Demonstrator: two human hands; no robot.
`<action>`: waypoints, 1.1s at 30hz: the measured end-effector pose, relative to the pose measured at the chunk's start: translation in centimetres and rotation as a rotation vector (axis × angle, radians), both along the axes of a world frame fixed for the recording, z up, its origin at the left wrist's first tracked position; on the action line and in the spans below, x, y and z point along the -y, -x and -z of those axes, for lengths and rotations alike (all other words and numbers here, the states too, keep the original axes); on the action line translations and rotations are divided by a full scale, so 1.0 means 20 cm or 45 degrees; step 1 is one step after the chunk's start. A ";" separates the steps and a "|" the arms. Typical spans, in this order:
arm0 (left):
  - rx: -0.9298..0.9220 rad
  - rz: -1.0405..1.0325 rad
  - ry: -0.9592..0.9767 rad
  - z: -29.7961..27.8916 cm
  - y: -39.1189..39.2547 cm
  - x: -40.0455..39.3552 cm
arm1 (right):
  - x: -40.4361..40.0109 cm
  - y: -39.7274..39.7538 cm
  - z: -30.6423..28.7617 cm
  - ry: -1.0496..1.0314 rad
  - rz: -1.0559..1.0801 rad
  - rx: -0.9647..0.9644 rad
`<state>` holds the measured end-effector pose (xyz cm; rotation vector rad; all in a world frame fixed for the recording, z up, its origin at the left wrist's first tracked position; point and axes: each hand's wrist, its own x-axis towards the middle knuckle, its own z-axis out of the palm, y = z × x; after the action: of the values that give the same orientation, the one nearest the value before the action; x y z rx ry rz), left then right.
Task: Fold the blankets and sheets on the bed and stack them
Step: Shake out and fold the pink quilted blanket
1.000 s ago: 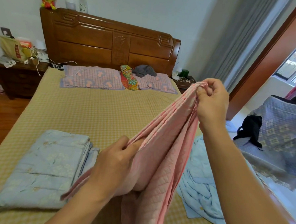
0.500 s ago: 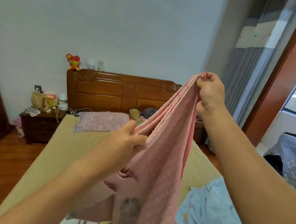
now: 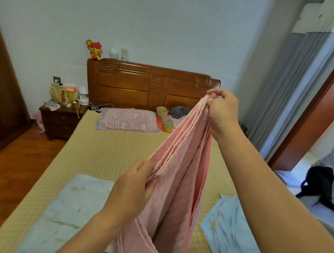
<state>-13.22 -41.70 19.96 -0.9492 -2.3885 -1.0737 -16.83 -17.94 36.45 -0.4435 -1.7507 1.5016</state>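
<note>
The right hand (image 3: 222,111) is up high, and its fingers (image 3: 212,96) pinch the top edge of a pink quilted blanket (image 3: 181,165). The left hand (image 3: 133,190) is lower and grips the bunched edges of the same blanket. The blanket hangs down over the bed with the yellow checked cover (image 3: 103,152). A folded pale blue blanket (image 3: 67,208) lies on the bed to the left. A crumpled light blue sheet (image 3: 230,232) lies to the right.

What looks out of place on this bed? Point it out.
The light blue sheet lies crumpled at the bed's right edge, unfolded, unlike the folded pale blue blanket on the left. A grey garment sits bunched on the far pillow. The pink blanket is mid-fold in both hands.
</note>
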 end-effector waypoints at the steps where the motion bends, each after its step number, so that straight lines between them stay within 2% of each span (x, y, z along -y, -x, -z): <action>1: 0.019 -0.038 -0.015 0.00 -0.01 0.00 | 0.01 0.00 0.00 -0.005 -0.006 -0.002; 6: 0.209 -0.253 -0.271 0.03 -0.19 -0.03 | 0.03 -0.03 0.04 -0.205 0.030 0.061; 9: 0.408 -0.284 -0.407 0.04 -0.24 -0.03 | 0.03 -0.07 0.08 -0.211 0.024 0.058; 11: 0.551 -0.247 -0.394 0.03 -0.18 0.00 | 0.05 -0.10 0.10 -0.193 0.008 0.054; 14: 0.621 -0.165 -0.221 0.06 -0.06 0.03 | 0.07 -0.13 0.13 -0.177 -0.018 0.056; 16: 0.649 -0.147 -0.210 0.11 -0.05 0.02 | 0.08 -0.14 0.14 -0.126 -0.062 0.062; 17: 0.603 -0.168 -0.227 0.14 -0.07 0.01 | 0.08 -0.15 0.14 -0.116 -0.075 0.066; 19: 0.336 -0.223 -0.231 0.22 -0.17 0.00 | 0.10 -0.17 0.14 -0.165 -0.062 0.075; 21: 0.232 -0.207 -0.170 0.31 -0.23 0.04 | 0.13 -0.21 0.15 -0.341 -0.030 0.109; 23: 0.212 -0.273 -0.212 0.32 -0.14 0.10 | 0.14 -0.25 0.20 -0.547 0.050 0.199; 24: 0.286 -0.257 -0.286 0.28 -0.09 0.13 | 0.12 -0.26 0.23 -0.596 0.113 0.233; 26: 0.475 -0.026 -0.396 0.18 -0.01 0.18 | 0.08 -0.28 0.28 -0.600 0.273 0.278; 28: 0.522 0.181 -0.313 0.05 0.01 0.20 | 0.07 -0.33 0.27 -0.626 0.316 0.223; 29: 0.521 0.239 -0.256 0.02 0.01 0.20 | 0.09 -0.35 0.26 -0.715 0.233 0.185; 31: 0.429 0.293 -0.123 -0.01 0.01 0.19 | 0.17 -0.42 0.24 -1.006 -0.120 0.222; 33: 0.233 0.325 0.001 0.00 -0.01 0.16 | 0.27 -0.49 0.27 -1.324 -0.635 0.541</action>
<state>-13.08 -44.97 19.95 -1.2305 -2.4584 -1.3017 -7.08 -23.42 30.98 0.2602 -2.8179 0.5889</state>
